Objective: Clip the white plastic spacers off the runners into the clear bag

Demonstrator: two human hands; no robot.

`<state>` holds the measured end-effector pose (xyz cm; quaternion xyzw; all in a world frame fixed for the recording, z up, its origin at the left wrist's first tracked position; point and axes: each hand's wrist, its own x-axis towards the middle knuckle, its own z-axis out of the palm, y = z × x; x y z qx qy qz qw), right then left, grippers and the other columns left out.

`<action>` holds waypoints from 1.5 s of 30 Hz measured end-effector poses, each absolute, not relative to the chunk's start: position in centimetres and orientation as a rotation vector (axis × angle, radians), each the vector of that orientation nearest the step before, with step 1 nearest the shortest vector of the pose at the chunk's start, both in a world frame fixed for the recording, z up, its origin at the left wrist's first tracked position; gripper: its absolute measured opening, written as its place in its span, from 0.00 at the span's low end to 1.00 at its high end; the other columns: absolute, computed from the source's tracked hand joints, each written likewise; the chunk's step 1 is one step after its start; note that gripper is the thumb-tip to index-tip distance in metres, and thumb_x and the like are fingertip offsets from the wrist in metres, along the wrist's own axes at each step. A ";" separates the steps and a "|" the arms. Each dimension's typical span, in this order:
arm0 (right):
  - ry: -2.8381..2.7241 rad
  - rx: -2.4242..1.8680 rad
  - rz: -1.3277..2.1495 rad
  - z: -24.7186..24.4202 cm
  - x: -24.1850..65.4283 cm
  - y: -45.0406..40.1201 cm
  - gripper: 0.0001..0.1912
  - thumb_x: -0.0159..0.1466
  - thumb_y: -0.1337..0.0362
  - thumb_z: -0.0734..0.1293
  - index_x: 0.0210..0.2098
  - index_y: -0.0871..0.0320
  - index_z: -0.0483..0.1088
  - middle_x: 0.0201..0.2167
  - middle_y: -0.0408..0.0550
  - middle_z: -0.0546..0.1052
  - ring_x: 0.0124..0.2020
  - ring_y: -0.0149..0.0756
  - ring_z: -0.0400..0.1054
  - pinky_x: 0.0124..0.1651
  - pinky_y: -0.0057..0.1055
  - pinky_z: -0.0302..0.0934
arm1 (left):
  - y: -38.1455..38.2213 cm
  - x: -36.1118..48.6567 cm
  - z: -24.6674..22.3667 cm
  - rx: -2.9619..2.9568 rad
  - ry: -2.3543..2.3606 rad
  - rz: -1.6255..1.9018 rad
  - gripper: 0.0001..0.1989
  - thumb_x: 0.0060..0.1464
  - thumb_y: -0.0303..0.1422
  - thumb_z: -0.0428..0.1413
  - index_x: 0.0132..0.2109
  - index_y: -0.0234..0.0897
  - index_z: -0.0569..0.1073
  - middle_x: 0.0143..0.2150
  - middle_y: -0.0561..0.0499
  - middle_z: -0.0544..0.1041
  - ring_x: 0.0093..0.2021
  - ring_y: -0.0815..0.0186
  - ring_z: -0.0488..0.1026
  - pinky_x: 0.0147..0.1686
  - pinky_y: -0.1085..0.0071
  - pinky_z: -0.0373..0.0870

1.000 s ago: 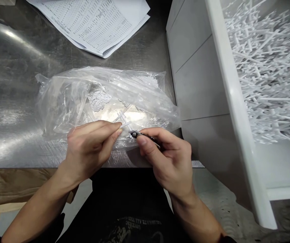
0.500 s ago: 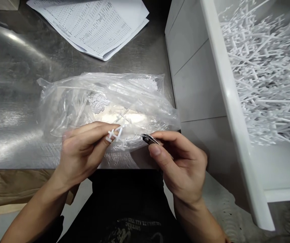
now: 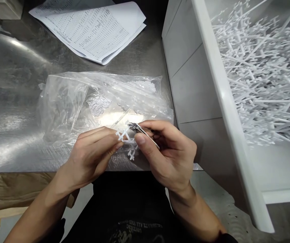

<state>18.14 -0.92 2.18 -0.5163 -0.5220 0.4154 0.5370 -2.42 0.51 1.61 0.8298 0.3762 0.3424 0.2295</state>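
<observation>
Out from the left hand (image 3: 91, 155), a branched white piece (image 3: 120, 135) is being held rightward, beside clippers (image 3: 134, 127) being gripped by the right hand (image 3: 169, 157).

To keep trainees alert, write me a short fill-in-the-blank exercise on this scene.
The left hand pinches a branched piece coloured ____.
The small metal tool is held in the ____ hand.
The printed papers lie beyond the clear ____ bag.

Missing words: white; right; plastic.
</observation>
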 end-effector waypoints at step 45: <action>-1.150 -1.276 1.097 2.6 17.1 -0.3 0.04 0.71 0.67 0.77 0.37 0.55 0.83 0.31 0.45 0.85 0.31 0.40 0.81 0.35 0.38 0.81 | 0.5 -2.0 0.1 2.482 1.130 0.882 0.07 0.75 0.24 0.55 0.49 0.40 0.75 0.35 0.55 0.80 0.33 0.67 0.76 0.34 0.68 0.73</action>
